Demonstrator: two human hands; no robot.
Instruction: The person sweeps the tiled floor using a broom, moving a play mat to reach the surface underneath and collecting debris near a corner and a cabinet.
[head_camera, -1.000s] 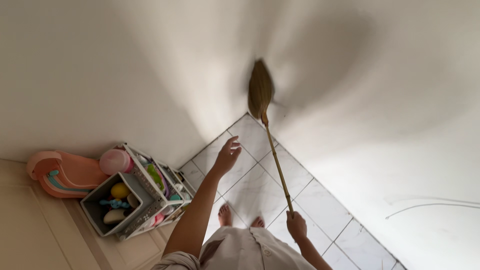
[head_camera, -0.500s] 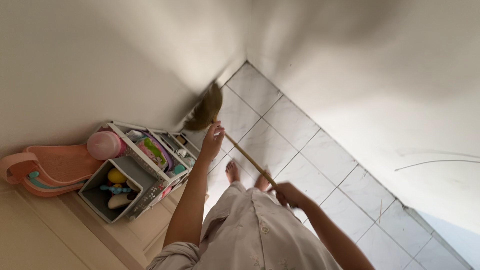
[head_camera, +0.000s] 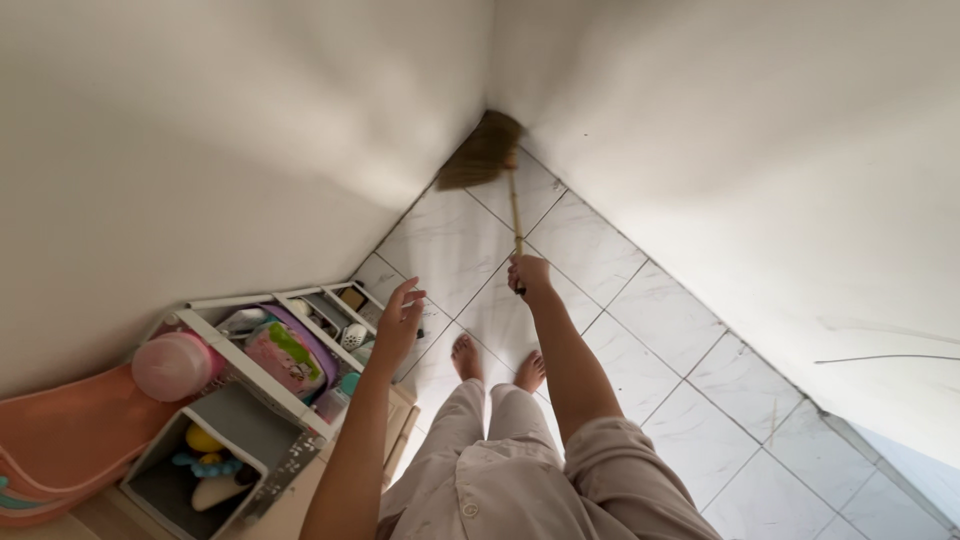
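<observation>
A pink tub (head_camera: 70, 440) and a grey-white toy rack (head_camera: 255, 380) are crowded against the wall at lower left. Just right of the rack, the left hand (head_camera: 398, 325) is held released, fingers spread. Bare tiled floor (head_camera: 450, 240) is left free centre frame. The broom (head_camera: 487, 155) is pressed into the upper-centre corner, its stick clenched in the right hand (head_camera: 528, 275).

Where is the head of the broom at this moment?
In the head view, the broom head is at top centre, pressed into the floor corner where the two white walls meet, beyond the right hand that grips its handle.
</observation>
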